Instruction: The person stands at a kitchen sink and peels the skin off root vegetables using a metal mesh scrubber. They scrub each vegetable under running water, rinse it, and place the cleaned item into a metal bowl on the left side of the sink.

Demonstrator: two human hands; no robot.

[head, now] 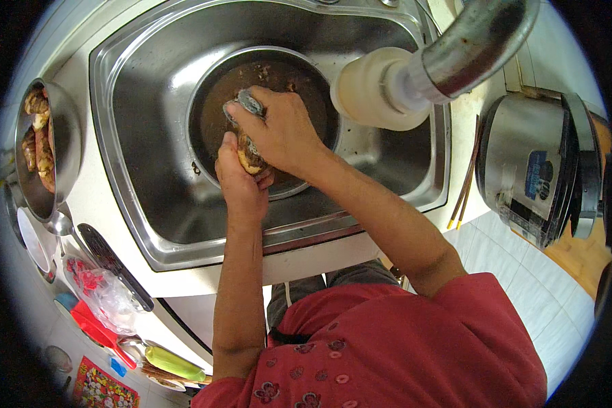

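My left hand (240,178) grips a brown, knobby root (250,158) from below, with the thumb along its side. The root's near end shows a paler, yellowish skin. In my right hand (288,130) is a grey metal-mesh scouring pad (250,104), pinched between thumb and fingers. Part of the mesh lies against the root, and the right hand covers much of the root's far side. Both hands are over a round metal basin (189,120) of murky brown water, which stands in the stainless steel sink (153,163). Dark bits float in the water.
A faucet (482,46) with a cloudy filter head (372,92) overhangs the sink's right side. Beyond are chopsticks (464,178) and a rice cooker (525,163). To the left are a metal bowl (69,148) of similar roots, a black-handled knife (137,293) and a plastic bag (109,301).
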